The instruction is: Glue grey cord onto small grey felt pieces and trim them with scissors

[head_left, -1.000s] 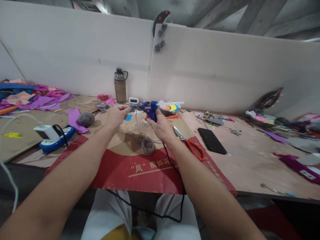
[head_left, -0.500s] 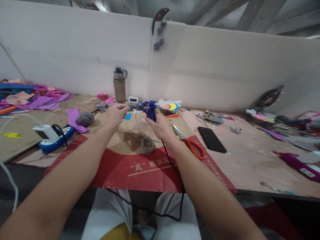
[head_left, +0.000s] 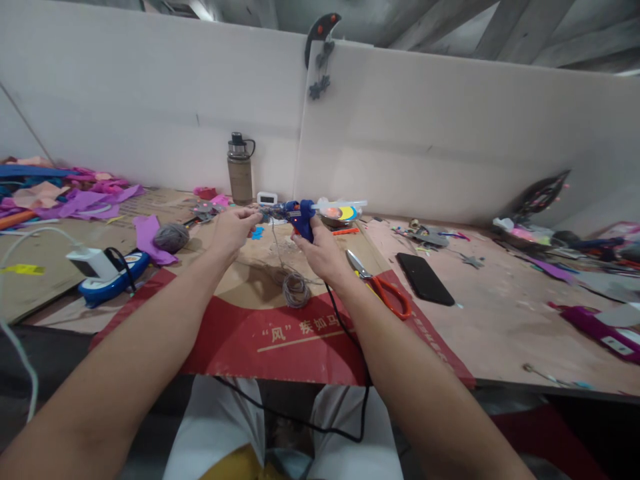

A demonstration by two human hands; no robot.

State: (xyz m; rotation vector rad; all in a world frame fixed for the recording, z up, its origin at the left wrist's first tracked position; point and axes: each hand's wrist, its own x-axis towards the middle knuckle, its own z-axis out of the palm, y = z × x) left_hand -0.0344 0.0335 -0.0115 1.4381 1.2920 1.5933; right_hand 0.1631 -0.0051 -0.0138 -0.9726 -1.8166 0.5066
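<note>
My right hand [head_left: 320, 253] grips a blue hot glue gun [head_left: 302, 217], its nozzle pointing left and a clear glue stick jutting from its back. Its black cord [head_left: 345, 333] runs down off the table's front. My left hand [head_left: 231, 230] pinches a small dark piece [head_left: 263, 214] right at the nozzle. A thin grey string hangs from that piece down to a small coil of twine [head_left: 296, 291] on the red-and-tan cardboard sheet [head_left: 240, 333].
Orange-handled scissors [head_left: 383, 287] and a black phone [head_left: 424, 279] lie right of my hands. A grey yarn ball [head_left: 171, 237], a white charger on a blue power strip [head_left: 107, 275], a water bottle [head_left: 240, 170] and purple felt scraps [head_left: 80, 200] sit left. White partition boards stand behind.
</note>
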